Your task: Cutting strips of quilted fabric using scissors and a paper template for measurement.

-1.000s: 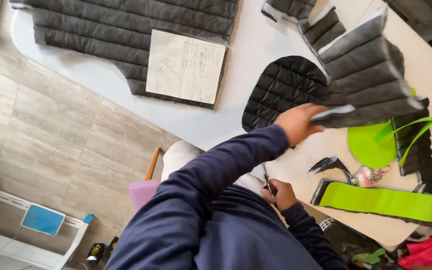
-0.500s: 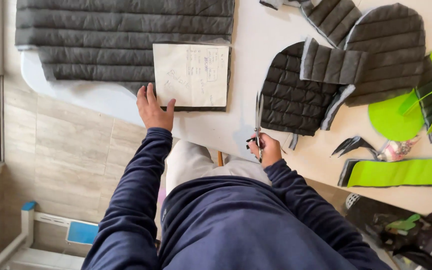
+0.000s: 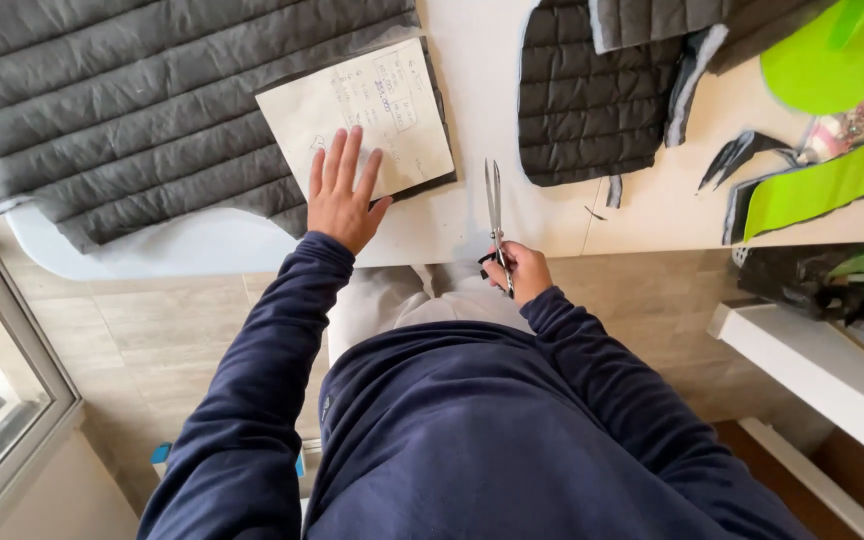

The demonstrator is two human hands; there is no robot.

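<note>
Left hand (image 3: 344, 195) lies flat with fingers spread, pressing the near edge of a paper pattern sheet (image 3: 362, 112), while the right hand (image 3: 518, 271) at the counter's near edge is clenched on the handles of a pair of scissors (image 3: 495, 210), blades shut and pointing across the white counter (image 3: 472, 60). The sheet lies on a big grey quilted fabric panel (image 3: 132, 100) covering the counter's left end, and toward the right end sit 1 dark quilted cut piece (image 3: 587, 105) and bright green fabric pieces (image 3: 822, 180).
</note>
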